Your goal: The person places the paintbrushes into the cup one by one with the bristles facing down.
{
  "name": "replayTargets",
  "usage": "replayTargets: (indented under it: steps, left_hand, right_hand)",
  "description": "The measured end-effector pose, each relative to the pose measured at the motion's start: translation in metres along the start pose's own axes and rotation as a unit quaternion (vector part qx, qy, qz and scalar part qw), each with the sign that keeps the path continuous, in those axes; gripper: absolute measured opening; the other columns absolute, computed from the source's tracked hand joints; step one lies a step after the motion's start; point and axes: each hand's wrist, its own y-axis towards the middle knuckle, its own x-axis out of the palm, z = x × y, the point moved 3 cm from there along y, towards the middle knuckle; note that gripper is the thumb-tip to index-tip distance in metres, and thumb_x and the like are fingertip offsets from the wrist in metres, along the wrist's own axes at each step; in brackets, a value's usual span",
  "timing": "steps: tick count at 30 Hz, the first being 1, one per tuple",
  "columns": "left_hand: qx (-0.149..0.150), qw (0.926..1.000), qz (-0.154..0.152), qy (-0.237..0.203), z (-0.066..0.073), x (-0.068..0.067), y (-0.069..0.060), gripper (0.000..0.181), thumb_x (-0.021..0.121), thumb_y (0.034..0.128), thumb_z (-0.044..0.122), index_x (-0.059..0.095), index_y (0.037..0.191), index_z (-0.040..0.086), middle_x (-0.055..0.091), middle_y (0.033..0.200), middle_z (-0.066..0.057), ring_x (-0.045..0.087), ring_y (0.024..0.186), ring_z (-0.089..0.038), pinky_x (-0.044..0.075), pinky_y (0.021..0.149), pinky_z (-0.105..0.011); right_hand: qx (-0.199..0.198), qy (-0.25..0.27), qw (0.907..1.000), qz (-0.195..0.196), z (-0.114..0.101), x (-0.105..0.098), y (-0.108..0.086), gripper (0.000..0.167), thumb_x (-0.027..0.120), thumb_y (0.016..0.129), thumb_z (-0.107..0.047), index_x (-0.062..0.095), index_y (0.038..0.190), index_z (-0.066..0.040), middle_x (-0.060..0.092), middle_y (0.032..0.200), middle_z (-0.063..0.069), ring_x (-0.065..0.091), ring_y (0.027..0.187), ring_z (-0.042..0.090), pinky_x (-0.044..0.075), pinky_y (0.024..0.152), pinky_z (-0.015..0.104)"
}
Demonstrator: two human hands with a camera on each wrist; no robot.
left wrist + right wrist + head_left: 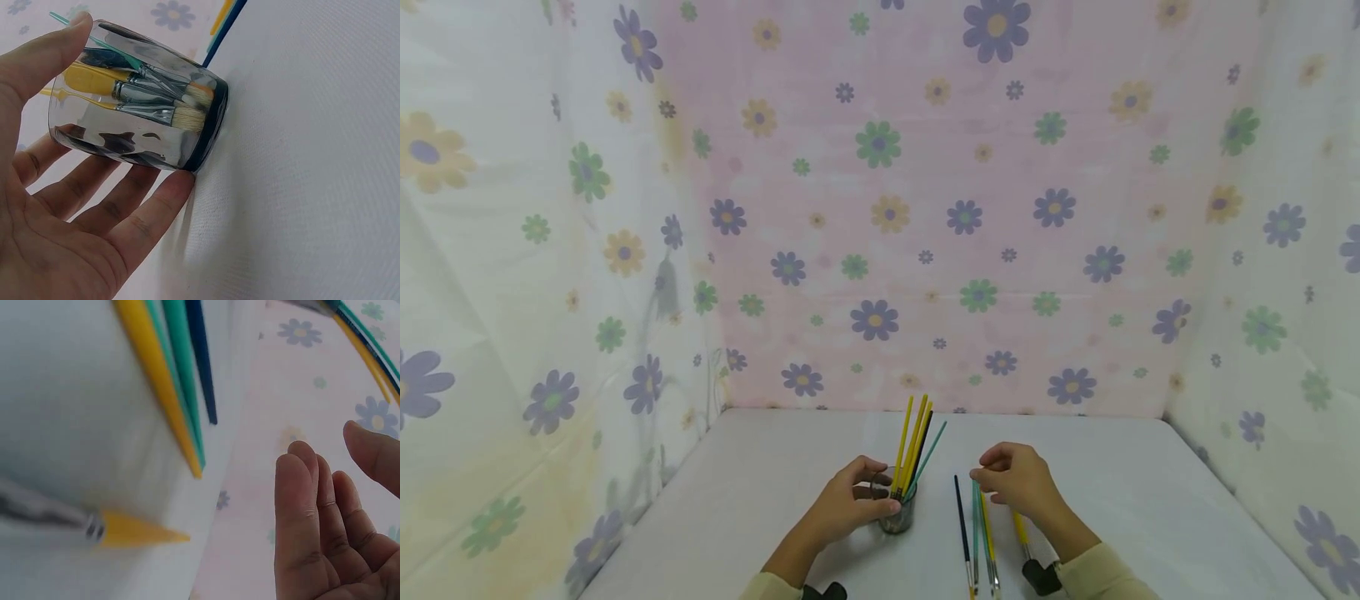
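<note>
My left hand holds a clear glass, thumb near the rim and fingers curved round its side. Inside stand several brushes, yellow, black and teal, bristles down at the dark base. My right hand hovers above the table with relaxed, slightly bent fingers and nothing in them. Below it lie a dark blue brush, teal brushes and a yellow one. Another yellow brush lies apart, under the right wrist.
A white-covered table carries the glass and brushes. Flower-patterned cloth hangs behind it, with similar cloth along the left and right sides. The loose brushes lie to the right of the glass, their bristle ends toward the front.
</note>
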Motion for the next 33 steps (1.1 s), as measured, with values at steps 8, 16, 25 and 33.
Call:
replayTargets:
  steps: [8,16,25,33]
  left_hand:
    - [-0.003,1.0000,0.003,0.002,0.002,-0.001,-0.001,0.064,0.086,0.0859,0.036,0.056,0.137,0.012,0.067,0.131,-0.008,0.067,0.117,-0.032,0.056,0.098,-0.050]
    - [-0.003,1.0000,0.001,0.002,0.001,-0.001,-0.001,0.064,0.085,0.0862,0.037,0.056,0.137,0.012,0.067,0.132,-0.008,0.067,0.116,-0.029,0.056,0.100,-0.051]
    - [-0.008,1.0000,0.001,0.000,0.000,0.000,0.001,0.063,0.085,0.0863,0.037,0.056,0.137,0.013,0.067,0.132,-0.007,0.067,0.117,-0.029,0.056,0.098,-0.050]
    - [-0.010,0.9999,0.001,0.001,0.000,0.000,-0.001,0.061,0.085,0.0863,0.037,0.057,0.136,0.016,0.067,0.132,-0.007,0.066,0.118,-0.030,0.056,0.098,-0.051]
  right_hand:
    - [0.024,-0.028,0.9993,0.003,0.014,-0.022,-0.001,0.030,0.085,0.086,-0.018,0.069,0.104,-0.002,0.072,0.093,0.008,0.073,0.078,0.022,0.063,0.066,0.037]
    - [0.060,-0.050,0.9970,-0.002,0.035,-0.036,0.006,0.032,0.084,0.086,-0.019,0.068,0.106,0.000,0.072,0.096,0.010,0.072,0.076,0.019,0.063,0.065,0.037]
    - [0.097,-0.060,0.9934,-0.014,0.046,-0.047,0.007,0.042,0.085,0.085,-0.019,0.066,0.112,0.006,0.071,0.096,0.013,0.072,0.075,0.020,0.063,0.064,0.036]
    - [0.151,-0.102,0.9830,-0.022,0.053,-0.042,0.013,0.046,0.088,0.082,-0.020,0.063,0.111,0.005,0.067,0.090,0.012,0.068,0.072,0.020,0.060,0.061,0.031]
